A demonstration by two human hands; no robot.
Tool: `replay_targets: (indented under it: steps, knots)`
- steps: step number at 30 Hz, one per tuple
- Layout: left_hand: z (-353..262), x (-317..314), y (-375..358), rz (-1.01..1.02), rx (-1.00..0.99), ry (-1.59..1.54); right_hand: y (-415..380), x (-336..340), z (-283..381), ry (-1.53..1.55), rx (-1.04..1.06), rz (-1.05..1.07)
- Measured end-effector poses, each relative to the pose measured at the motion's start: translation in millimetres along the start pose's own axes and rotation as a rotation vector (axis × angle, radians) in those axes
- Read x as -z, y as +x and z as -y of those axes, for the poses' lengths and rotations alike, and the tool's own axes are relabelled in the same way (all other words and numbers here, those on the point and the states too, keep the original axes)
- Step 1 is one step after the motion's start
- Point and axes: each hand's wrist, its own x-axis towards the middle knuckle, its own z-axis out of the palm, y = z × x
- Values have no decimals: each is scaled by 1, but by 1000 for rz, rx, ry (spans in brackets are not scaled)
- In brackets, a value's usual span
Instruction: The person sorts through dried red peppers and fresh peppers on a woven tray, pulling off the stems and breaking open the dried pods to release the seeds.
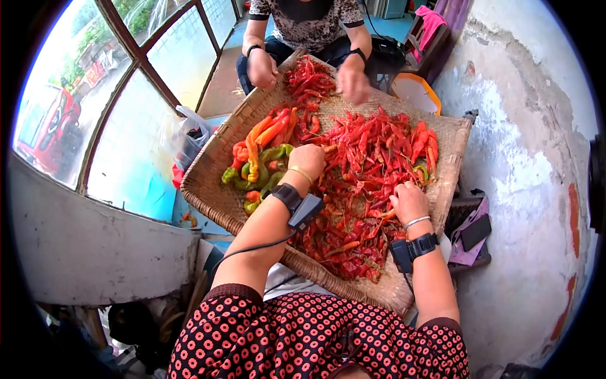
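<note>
A large square woven basket tray (451, 151) holds a broad spread of dried red chilies (360, 145). Along its left side lie fresh green peppers (271, 155) and orange-red peppers (268, 131). My left hand (308, 159) is closed, between the fresh peppers and the dried ones; its fingertips are turned away, so what they hold is hidden. Over the right part of the chilies, my right hand (410, 202) has its fingers pinched on a dried red chili, partly hidden by the fingers. Both my wrists carry black strapped devices.
Across the tray sits another person, whose two hands (261, 68) (353, 79) are over its far corner beside a small heap of red chilies (309, 79). An orange-rimmed container (416, 91) stands behind right. Windows are left, a worn wall (517, 189) right.
</note>
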Motion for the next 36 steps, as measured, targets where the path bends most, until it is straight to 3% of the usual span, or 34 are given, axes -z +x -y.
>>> replay_targets:
  steps: [6, 8, 12, 14, 16, 17, 18, 20, 21, 22, 24, 28, 36]
  knots:
    - [10, 9, -3, 47, 38, -89, -3, 3, -2, -15, -139, 23]
    - [16, 26, -7, 20, -86, -187, -3, 7, -1, -6, -138, 70]
    - [31, 52, -5, 47, -120, -418, -4, 8, -3, 16, -136, 154]
    - [35, 50, 2, -201, -36, -718, -1, 6, -5, 56, -156, 172]
    - [22, 56, 2, -519, 227, -963, -1, 2, -9, 236, -120, 72]
    - [18, 61, -1, -605, 206, -528, -1, 2, -9, 330, -114, 27]
    - [16, 56, -1, -601, 205, -525, 0, 3, -8, 335, -118, 29]
    - [8, 32, -1, -417, 18, -635, 1, 3, -5, 600, -3, -161]
    - [0, 28, -3, -294, -98, -576, 0, 6, -2, 650, 6, -160]
    - [-9, 25, -5, -101, -58, -538, 0, 5, -1, 651, 0, -157]
    - [-18, 20, -8, -51, -134, -312, 1, 3, 1, 682, 30, -162]
    - [-20, 4, -7, 43, -64, -52, -1, -3, -1, 589, 42, -48]
    - [-6, 30, -7, 137, -136, -192, -1, -7, -5, 466, 53, -17]
